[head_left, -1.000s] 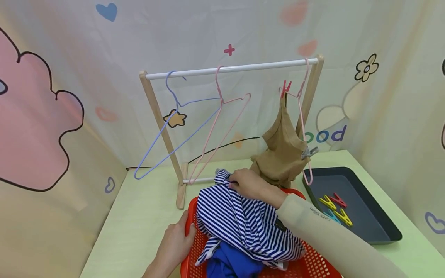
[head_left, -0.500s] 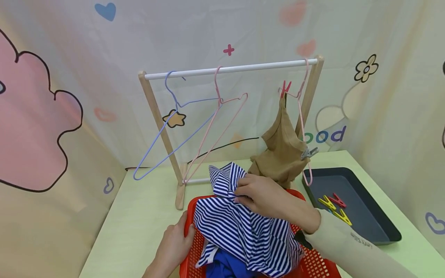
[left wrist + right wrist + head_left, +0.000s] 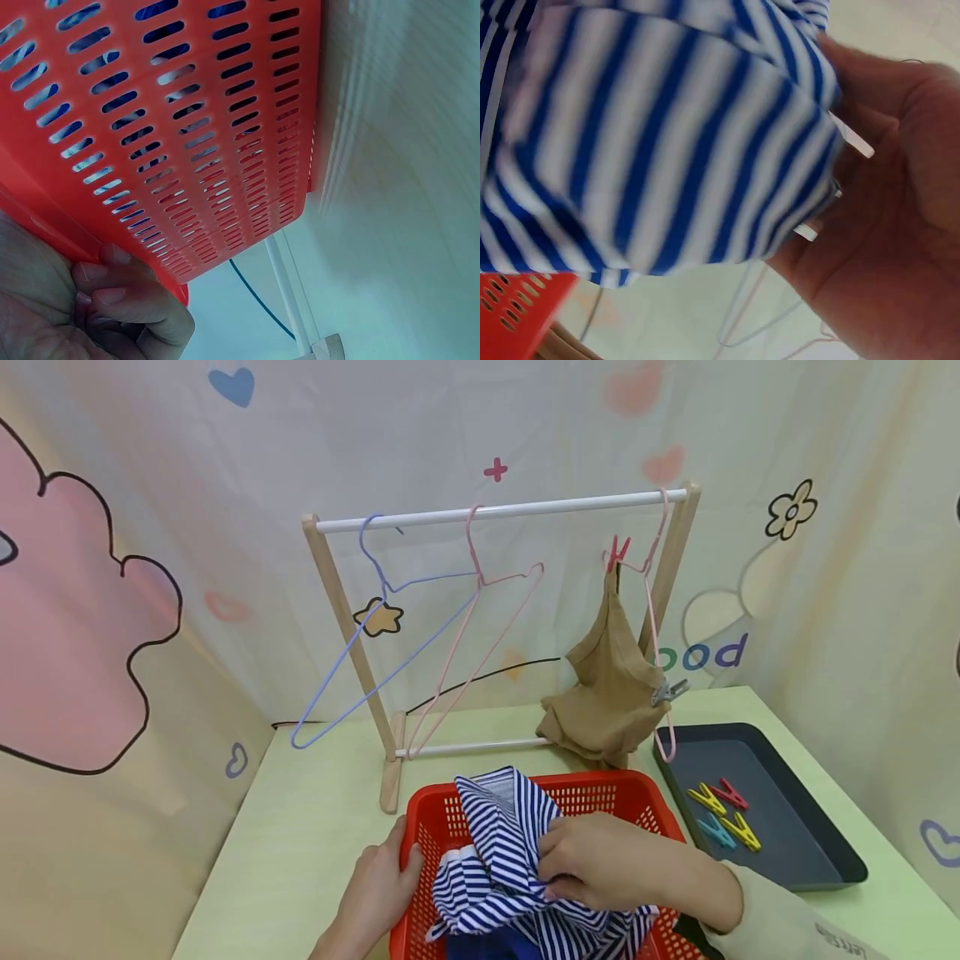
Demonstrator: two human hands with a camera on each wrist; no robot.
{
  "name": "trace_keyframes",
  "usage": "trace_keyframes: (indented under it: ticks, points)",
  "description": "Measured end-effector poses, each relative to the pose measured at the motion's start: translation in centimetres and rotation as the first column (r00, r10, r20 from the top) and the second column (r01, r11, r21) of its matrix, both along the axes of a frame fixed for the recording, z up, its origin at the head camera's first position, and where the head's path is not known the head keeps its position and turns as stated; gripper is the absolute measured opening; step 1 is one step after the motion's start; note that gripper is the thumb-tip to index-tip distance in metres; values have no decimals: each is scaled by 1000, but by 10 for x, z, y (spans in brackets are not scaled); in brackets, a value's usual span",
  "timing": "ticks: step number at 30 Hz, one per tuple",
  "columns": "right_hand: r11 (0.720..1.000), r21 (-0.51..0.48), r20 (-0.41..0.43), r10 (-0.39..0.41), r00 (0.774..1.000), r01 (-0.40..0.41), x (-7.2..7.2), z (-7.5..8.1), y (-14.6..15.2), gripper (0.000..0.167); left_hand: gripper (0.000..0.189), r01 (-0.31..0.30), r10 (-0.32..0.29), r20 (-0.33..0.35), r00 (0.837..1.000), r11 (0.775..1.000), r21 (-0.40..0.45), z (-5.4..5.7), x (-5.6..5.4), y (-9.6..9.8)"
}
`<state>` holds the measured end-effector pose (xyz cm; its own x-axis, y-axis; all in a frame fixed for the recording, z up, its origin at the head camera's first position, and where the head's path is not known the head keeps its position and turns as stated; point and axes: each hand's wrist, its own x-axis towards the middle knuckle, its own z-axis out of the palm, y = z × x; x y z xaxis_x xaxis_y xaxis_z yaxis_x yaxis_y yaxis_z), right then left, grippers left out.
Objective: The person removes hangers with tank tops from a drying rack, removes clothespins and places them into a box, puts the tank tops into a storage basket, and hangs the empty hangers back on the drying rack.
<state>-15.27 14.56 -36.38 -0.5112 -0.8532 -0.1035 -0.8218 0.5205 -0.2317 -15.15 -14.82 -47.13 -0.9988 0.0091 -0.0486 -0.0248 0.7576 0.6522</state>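
Observation:
My left hand (image 3: 375, 889) grips the left rim of a red plastic basket (image 3: 615, 783); in the left wrist view its fingers curl at the rim beside the slotted basket wall (image 3: 225, 135). With its fingertips my right hand (image 3: 600, 860) pinches a navy-and-white striped garment (image 3: 498, 835) over the basket. Its cloth, bunched and folded, fills much of the right wrist view, where the striped garment (image 3: 682, 142) runs between thumb and fingers. Dark blue cloth (image 3: 491, 945) lies under it in the basket, mostly covered.
Behind the basket stands a wooden-ended rack with a white bar (image 3: 555, 508). On it hang a bare blue hanger (image 3: 382, 589), a bare pink hanger (image 3: 480, 578) and a pink hanger holding a clipped brown top (image 3: 611, 685). A dark tray (image 3: 787, 827) at right holds several clothespins (image 3: 738, 831).
My right hand has drawn the striped garment back toward me and down, from beyond the basket's far rim to over its middle. The far rim now shows. My left hand keeps its place.

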Motion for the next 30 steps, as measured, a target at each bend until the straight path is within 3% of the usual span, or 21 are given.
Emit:
trace_keyframes:
  ticks: [2,6,15,19,24,27,30]
  points:
    - [998,66,92,-23,995,17,2,-7,1,13,57,7,-7,-7,1000,1000,-2,-1,1,0]
    - [986,166,183,-39,982,8,5,-24,-2,8,56,10,-10,-13,1000,1000,1,-2,2,0]
    - [978,204,217,-96,971,51,2,-48,-3,8,59,19,-19,16,1000,999,32,0,2,-1]
    - [979,187,207,-121,971,82,5,-41,2,18,59,19,-20,25,999,999,32,0,1,-1]
    - [975,83,189,-219,957,207,15,-17,20,34,60,15,-16,29,999,999,39,1,0,-1]
    - [955,1,173,-292,941,297,21,-9,35,37,59,17,-19,25,1000,999,42,1,1,-1]
    - [917,-91,107,-379,919,389,25,-8,53,35,58,21,-22,18,1000,999,38,1,1,-1]
